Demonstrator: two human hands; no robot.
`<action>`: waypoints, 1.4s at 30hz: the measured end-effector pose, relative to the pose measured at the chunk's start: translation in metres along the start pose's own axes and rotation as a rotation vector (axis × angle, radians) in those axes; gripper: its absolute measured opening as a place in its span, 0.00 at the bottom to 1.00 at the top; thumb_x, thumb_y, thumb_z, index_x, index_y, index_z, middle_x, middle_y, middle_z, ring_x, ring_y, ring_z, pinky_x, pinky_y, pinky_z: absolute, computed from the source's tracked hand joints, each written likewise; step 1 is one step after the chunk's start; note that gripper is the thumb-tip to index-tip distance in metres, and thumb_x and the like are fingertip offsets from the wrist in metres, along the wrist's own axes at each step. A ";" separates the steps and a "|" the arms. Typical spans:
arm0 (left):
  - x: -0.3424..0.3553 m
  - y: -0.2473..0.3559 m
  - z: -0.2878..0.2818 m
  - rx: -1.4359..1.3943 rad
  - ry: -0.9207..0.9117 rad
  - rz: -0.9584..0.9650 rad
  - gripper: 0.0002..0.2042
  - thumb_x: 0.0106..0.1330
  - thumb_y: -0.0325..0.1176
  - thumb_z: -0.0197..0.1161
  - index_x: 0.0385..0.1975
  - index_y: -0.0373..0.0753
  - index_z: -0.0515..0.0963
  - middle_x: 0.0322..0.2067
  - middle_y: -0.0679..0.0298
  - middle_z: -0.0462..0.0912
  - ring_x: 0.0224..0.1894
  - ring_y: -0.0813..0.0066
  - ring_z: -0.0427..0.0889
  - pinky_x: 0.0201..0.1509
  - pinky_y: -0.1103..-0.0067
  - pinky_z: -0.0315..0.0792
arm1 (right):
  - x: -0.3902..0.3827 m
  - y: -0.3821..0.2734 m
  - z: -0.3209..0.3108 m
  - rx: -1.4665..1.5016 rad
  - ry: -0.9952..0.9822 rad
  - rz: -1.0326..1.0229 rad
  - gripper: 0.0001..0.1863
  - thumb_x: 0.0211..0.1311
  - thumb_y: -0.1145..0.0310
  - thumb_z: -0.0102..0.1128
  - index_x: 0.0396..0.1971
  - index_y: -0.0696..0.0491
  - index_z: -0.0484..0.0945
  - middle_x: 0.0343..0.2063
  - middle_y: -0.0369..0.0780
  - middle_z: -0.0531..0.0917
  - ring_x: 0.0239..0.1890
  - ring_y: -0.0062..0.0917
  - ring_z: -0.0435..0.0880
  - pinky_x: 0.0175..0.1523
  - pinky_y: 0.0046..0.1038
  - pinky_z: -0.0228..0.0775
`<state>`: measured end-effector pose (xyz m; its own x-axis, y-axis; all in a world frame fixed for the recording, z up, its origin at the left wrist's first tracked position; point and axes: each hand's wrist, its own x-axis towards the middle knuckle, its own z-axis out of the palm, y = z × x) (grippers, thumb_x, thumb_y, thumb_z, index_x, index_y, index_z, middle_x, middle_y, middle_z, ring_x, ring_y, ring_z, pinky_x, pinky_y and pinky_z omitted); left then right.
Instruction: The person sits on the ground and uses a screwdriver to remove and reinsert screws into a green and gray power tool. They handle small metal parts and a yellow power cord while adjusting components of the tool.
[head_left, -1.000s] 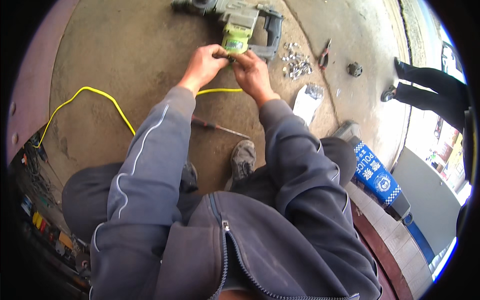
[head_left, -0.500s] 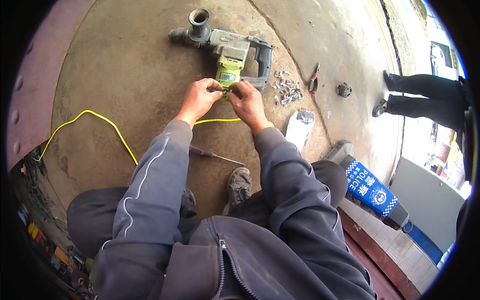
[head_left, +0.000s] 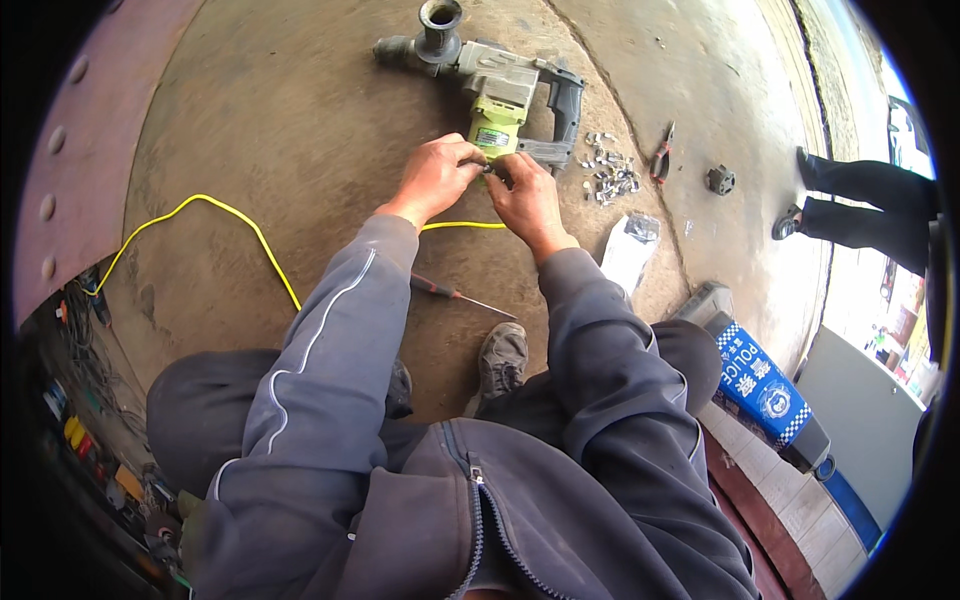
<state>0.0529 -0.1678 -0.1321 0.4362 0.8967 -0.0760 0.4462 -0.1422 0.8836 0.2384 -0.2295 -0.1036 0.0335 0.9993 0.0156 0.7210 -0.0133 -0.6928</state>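
Observation:
A green and grey rotary hammer drill [head_left: 495, 110] lies on the floor ahead of me, its chuck pointing left and its black rear handle to the right. At the near end of its green motor housing, my left hand [head_left: 438, 180] and my right hand [head_left: 527, 203] meet with fingertips pinched together. Between them is a small dark piece, too small to name; I cannot tell whether it is attached to the drill. A yellow cord [head_left: 265, 243] runs across the floor behind my wrists. Below it lies a screwdriver [head_left: 462, 296] with a dark and red handle.
Several small metal clips [head_left: 610, 178] are scattered right of the drill, beside a white plastic bag [head_left: 628, 254]. Farther right lie red-handled pliers [head_left: 663, 152] and a dark round part [head_left: 720, 180]. Another person's legs [head_left: 868, 205] stand at right, above a blue-banded barrier [head_left: 765, 385].
The whole view has shifted, so the drill and floor items appear farther right. My hands stay together at the drill's near end, fingers slightly repositioned.

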 end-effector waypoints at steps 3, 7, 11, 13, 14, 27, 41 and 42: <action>0.001 0.005 0.001 0.061 0.002 0.004 0.08 0.66 0.30 0.74 0.43 0.39 0.91 0.38 0.58 0.87 0.42 0.55 0.89 0.47 0.65 0.81 | -0.001 0.001 0.000 -0.003 -0.013 0.016 0.11 0.62 0.69 0.74 0.41 0.55 0.85 0.40 0.47 0.89 0.42 0.48 0.91 0.47 0.46 0.83; 0.002 0.006 0.001 0.092 -0.008 0.005 0.09 0.66 0.31 0.74 0.44 0.39 0.90 0.40 0.57 0.87 0.45 0.52 0.88 0.49 0.63 0.80 | 0.001 -0.001 -0.001 0.016 -0.014 0.048 0.11 0.62 0.69 0.74 0.42 0.57 0.86 0.41 0.49 0.90 0.43 0.49 0.91 0.49 0.45 0.84; 0.003 0.005 0.000 0.101 -0.024 0.014 0.08 0.69 0.33 0.72 0.44 0.39 0.89 0.41 0.56 0.86 0.47 0.49 0.87 0.50 0.61 0.80 | 0.004 0.003 0.001 0.048 -0.005 0.057 0.13 0.63 0.68 0.78 0.41 0.59 0.88 0.34 0.49 0.90 0.37 0.41 0.91 0.44 0.39 0.82; 0.003 0.006 0.001 0.118 -0.036 0.016 0.08 0.71 0.33 0.71 0.45 0.38 0.88 0.43 0.55 0.86 0.48 0.48 0.87 0.51 0.60 0.80 | 0.006 0.007 -0.002 0.101 -0.061 0.116 0.14 0.63 0.67 0.79 0.43 0.60 0.88 0.34 0.49 0.91 0.36 0.36 0.91 0.44 0.37 0.82; 0.003 0.006 0.001 0.127 -0.042 0.017 0.09 0.71 0.33 0.70 0.45 0.38 0.87 0.43 0.55 0.86 0.48 0.47 0.87 0.51 0.59 0.80 | 0.006 0.008 -0.004 0.112 -0.079 0.124 0.15 0.66 0.65 0.79 0.45 0.61 0.89 0.32 0.45 0.92 0.32 0.27 0.90 0.41 0.33 0.82; 0.000 0.004 0.005 0.156 -0.094 -0.019 0.11 0.76 0.39 0.65 0.48 0.41 0.86 0.49 0.56 0.86 0.51 0.44 0.87 0.56 0.53 0.81 | 0.012 -0.006 -0.017 0.398 -0.226 0.457 0.14 0.71 0.65 0.75 0.42 0.64 0.90 0.26 0.39 0.89 0.25 0.19 0.86 0.31 0.27 0.80; -0.002 0.007 0.006 0.124 -0.053 -0.002 0.09 0.76 0.36 0.67 0.47 0.38 0.84 0.46 0.55 0.84 0.49 0.46 0.86 0.52 0.57 0.80 | 0.009 -0.002 -0.015 0.444 -0.229 0.485 0.12 0.75 0.69 0.69 0.41 0.65 0.89 0.24 0.40 0.88 0.24 0.20 0.86 0.32 0.28 0.81; -0.002 0.008 0.006 0.120 -0.059 -0.010 0.09 0.76 0.36 0.66 0.47 0.38 0.84 0.46 0.55 0.84 0.49 0.46 0.86 0.52 0.57 0.80 | 0.009 -0.003 -0.016 0.443 -0.223 0.482 0.12 0.75 0.69 0.69 0.41 0.65 0.89 0.24 0.40 0.88 0.24 0.21 0.87 0.32 0.28 0.81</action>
<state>0.0600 -0.1730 -0.1277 0.4749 0.8726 -0.1144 0.5391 -0.1858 0.8215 0.2471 -0.2215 -0.0899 0.1017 0.8694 -0.4835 0.3092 -0.4896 -0.8153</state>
